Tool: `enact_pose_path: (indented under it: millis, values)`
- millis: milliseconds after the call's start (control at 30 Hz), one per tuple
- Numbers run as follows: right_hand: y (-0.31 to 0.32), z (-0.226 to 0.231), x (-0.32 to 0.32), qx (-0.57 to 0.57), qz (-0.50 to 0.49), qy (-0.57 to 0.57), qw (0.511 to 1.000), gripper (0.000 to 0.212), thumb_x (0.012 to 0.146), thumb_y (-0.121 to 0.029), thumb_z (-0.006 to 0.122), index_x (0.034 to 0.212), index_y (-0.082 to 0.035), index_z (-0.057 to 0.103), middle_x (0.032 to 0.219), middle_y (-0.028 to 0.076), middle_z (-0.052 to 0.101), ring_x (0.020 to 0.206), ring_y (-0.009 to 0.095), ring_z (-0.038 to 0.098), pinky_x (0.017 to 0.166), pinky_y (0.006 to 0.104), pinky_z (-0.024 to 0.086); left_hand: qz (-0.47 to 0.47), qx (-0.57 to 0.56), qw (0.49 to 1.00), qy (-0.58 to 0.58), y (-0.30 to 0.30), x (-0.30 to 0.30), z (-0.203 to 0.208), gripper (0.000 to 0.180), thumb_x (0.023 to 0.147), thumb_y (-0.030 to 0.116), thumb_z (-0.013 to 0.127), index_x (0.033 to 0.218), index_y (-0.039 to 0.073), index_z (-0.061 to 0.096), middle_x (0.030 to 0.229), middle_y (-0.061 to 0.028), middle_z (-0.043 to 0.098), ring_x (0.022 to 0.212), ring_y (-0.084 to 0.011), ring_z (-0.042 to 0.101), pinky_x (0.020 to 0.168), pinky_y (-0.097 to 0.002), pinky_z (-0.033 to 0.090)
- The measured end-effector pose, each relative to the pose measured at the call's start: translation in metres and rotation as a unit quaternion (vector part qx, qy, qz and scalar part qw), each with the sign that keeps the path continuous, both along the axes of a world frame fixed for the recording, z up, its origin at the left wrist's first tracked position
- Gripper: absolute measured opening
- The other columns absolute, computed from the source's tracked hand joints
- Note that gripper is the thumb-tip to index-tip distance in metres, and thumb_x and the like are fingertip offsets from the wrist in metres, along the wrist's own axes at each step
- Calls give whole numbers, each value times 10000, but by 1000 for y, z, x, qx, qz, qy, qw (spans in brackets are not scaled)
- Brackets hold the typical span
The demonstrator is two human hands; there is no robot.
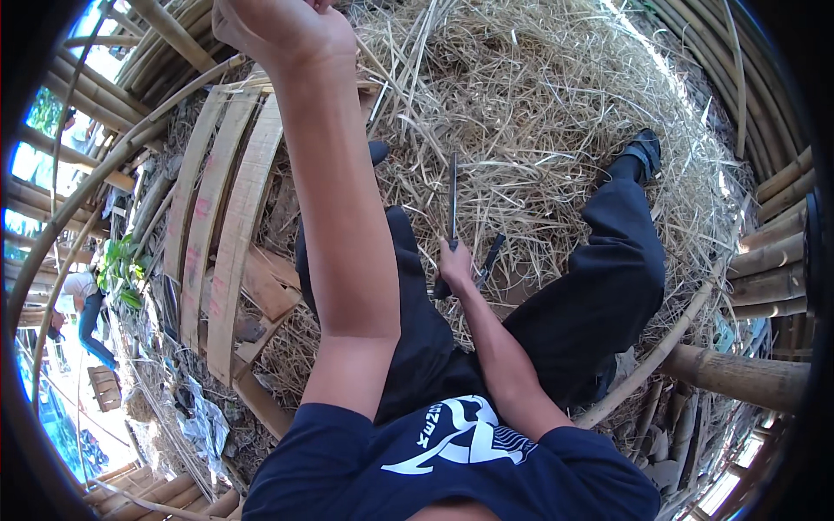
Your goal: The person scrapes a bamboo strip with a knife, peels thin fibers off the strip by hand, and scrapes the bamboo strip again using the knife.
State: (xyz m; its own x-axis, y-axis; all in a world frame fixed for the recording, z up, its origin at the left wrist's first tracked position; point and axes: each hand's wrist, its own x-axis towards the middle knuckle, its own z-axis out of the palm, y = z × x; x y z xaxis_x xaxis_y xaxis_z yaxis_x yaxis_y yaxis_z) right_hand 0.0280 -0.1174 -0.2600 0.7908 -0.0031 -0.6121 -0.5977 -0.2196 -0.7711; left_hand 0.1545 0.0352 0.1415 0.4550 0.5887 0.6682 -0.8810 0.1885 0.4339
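Note:
My left hand (282,30) is raised high at the upper edge, its forearm stretched across the view. The fingers look curled closed but are mostly cut off, so what they hold, if anything, is hidden. Lower down, between my legs, my right hand (455,263) grips a long-bladed knife (453,195) by its dark handle. The narrow blade points away from me over the straw. Just right of that hand lies a slim dark object (493,252), its kind unclear.
Dry straw (539,95) covers the ground ahead. Wooden slats (243,226) stand on the left, near a curved pole (130,139). Bamboo poles (738,375) edge the right side. A person (87,304) is outside at far left. My sandalled foot (641,152) rests on the straw.

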Motion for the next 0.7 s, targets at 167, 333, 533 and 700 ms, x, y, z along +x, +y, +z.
enact_pose_path:
  millis: [167, 333, 533, 700]
  values:
    - [-9, 16, 10, 215, -83, 48, 972, 348, 940, -369, 527, 761, -76, 472, 566, 34, 481, 434, 147, 500, 387, 290, 419, -93, -8, 994, -56, 11, 11, -13, 364, 950, 428, 519, 868, 76, 564, 557, 45, 380, 362, -61, 246, 333, -218, 199]
    - [7, 115, 8, -50, 24, -323, 945, 317, 908, -298, 607, 930, 9, 531, 658, 206, 604, 572, 397, 608, 529, 455, 444, -97, -10, 995, 0, 28, 4, -10, 321, 980, 368, 487, 833, 92, 560, 534, 58, 329, 370, -54, 222, 338, -218, 192]
    - [0, 41, -9, -209, 41, -310, 927, 340, 919, -345, 554, 1009, -27, 475, 751, 260, 631, 700, 451, 626, 613, 505, 485, -80, -7, 996, -37, 27, 11, -5, 316, 986, 347, 485, 797, 99, 536, 546, 54, 337, 380, -52, 211, 344, -215, 187]
    - [-13, -21, -11, -273, 82, -78, 955, 385, 900, -382, 549, 941, -3, 495, 778, 236, 634, 734, 395, 631, 682, 499, 496, -81, -14, 997, -11, 34, 1, -8, 312, 990, 341, 477, 791, 106, 524, 557, 52, 351, 383, -51, 221, 344, -212, 189]
